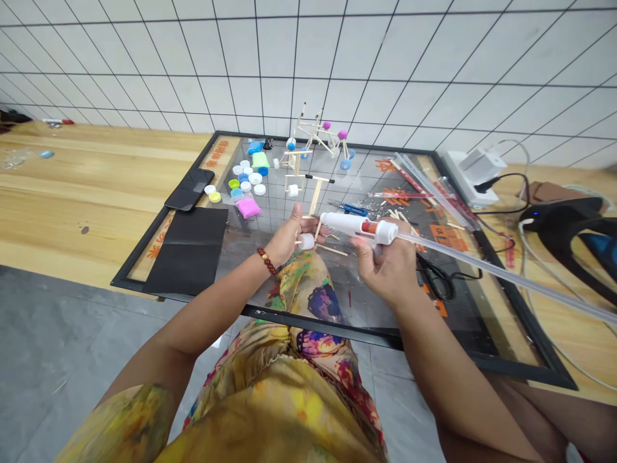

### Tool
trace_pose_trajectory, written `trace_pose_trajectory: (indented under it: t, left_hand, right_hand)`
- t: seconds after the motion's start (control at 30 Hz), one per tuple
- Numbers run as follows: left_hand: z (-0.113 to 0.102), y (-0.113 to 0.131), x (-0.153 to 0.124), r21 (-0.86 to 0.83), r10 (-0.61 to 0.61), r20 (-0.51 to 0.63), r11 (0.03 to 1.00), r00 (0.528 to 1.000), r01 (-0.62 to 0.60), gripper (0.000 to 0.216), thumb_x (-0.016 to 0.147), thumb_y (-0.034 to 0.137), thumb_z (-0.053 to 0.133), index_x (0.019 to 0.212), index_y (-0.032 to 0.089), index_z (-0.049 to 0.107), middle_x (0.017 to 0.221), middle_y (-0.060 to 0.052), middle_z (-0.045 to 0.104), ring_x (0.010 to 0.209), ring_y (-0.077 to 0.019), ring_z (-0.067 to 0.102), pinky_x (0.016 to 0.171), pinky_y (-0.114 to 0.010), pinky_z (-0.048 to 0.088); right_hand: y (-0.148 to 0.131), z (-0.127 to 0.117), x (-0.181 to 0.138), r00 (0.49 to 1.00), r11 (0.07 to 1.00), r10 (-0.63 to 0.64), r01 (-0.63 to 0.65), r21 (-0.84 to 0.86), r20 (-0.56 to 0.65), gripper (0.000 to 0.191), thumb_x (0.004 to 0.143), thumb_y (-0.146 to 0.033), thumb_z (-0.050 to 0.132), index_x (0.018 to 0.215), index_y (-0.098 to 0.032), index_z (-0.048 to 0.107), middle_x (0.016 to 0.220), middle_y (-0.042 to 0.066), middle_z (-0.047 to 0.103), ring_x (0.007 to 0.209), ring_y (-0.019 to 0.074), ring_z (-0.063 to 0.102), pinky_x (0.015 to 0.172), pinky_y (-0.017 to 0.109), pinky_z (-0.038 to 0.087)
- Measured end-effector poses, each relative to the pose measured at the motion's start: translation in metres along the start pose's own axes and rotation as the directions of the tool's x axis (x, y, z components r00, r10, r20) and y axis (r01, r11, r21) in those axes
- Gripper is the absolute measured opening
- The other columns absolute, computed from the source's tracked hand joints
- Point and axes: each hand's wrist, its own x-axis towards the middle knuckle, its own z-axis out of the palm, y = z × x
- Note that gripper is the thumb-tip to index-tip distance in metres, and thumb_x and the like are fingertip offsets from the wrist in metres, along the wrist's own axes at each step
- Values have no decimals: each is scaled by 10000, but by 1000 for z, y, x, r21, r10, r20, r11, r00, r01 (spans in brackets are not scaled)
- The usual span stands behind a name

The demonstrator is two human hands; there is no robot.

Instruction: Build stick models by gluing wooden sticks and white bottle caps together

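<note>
My right hand (391, 267) is wrapped around a white hot glue gun (344, 223), with a long clear glue stick (486, 265) running out of its back. The gun's nozzle points left, close to my left hand (286, 239). That hand is closed on a small wooden-stick frame (316, 196), which has dark tips on its upper crossbar. A white wheel-like piece (306, 242) sits by my fingers at its lower end; the exact grip is partly hidden. Behind it stand another stick frame (295, 168) with a white wheel (293, 190) and a larger stick build (315, 134) with pink balls.
A black-framed glass panel (139, 254) lies on the wooden table (87, 206). Several bottle caps (245, 186), a pink packet (249, 207), a phone (189, 190) and black sheet (187, 254) lie left. Blue-handled snips (354, 209), clear glue sticks (434, 190) and a power strip (470, 180) lie right.
</note>
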Motion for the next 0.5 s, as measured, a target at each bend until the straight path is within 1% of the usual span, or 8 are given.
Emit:
trace_pose_trajectory:
  t: [0.1,0.23,0.4,0.5]
  left_hand:
    - [0,0,1,5,0,-1,1000,1000,0,870,890,803,272,1083,80,714,957,-183,769,753,-214,719,606,-281,505]
    - [-2,-3,3,22,-5,36,1000,999,4,889,876,821,271,1053,79,727,977,-191,766,777,-218,722,613,-276,501]
    - [-3,-5,1,50,-8,60,999,998,5,882,854,834,322,1080,83,727,984,-190,766,809,-223,724,655,-284,512]
    - [-3,-6,1,64,-4,66,998,998,0,892,840,846,335,1085,83,727,986,-189,766,809,-227,724,651,-286,514]
  right_hand:
    - [0,1,0,1000,1000,9,-9,-6,-1,421,887,-568,517,1065,-190,572,999,165,574,890,329,591,747,508,542]
    - [-2,1,1,1000,1000,7,-8,-17,-25,417,903,-571,502,1057,-191,580,1016,173,575,918,330,596,750,495,551]
    - [-2,0,3,998,1000,-24,23,-22,-54,368,922,-521,517,1056,-187,593,1011,170,583,928,319,612,769,474,553]
    - [-3,-1,3,998,999,-34,32,-32,-55,355,926,-508,519,1063,-188,590,1014,170,586,925,317,618,769,471,553]
